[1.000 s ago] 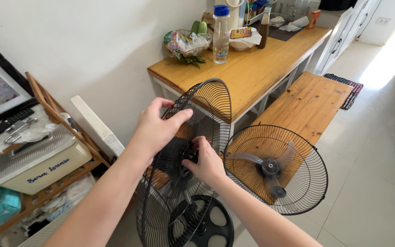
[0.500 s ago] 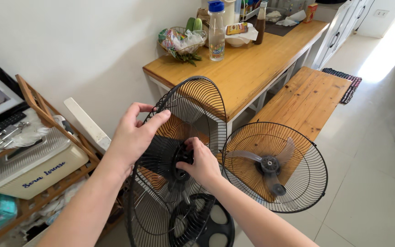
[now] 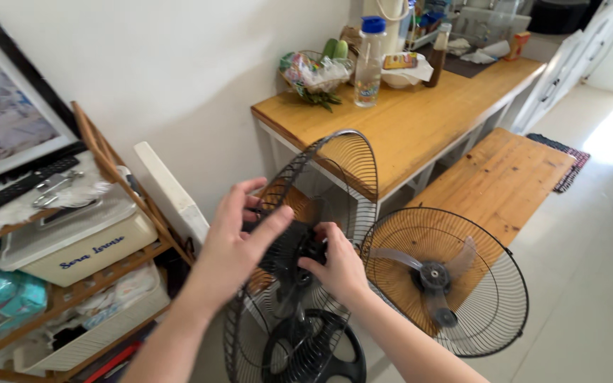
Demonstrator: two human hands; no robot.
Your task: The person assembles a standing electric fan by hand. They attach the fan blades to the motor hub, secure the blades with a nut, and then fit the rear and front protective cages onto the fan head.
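While I am looking down from the head camera, my left hand (image 3: 239, 245) is lying flat against the upper left of a black wire fan guard (image 3: 321, 234), fingers spread wide and not closed around any wire. My right hand (image 3: 340, 264) is sitting at the guard's black centre hub (image 3: 294, 252); its fingertips are pressing on the hub, a narrow grip, thumb side partly hidden behind the wires.

The guard is standing nearly upright and tilted slightly, in front of me and between both arms, its top rim rising just in front of the edge of the wooden desk (image 3: 420, 120). Below the guard, a black round fan base (image 3: 313, 351) is resting on the floor.

Just right of my right hand, a second fan head (image 3: 445, 280) with translucent blades inside its own guard is leaning against a low wooden bench (image 3: 498, 177); whether the two guards are touching I cannot tell.

On the desk: a clear bottle with a blue cap (image 3: 368, 60), a wire basket of packets (image 3: 313, 71), a dark bottle (image 3: 436, 46).

To the left, a slanted wooden shelf (image 3: 101, 284) is carrying a cream plastic box (image 3: 79, 241).
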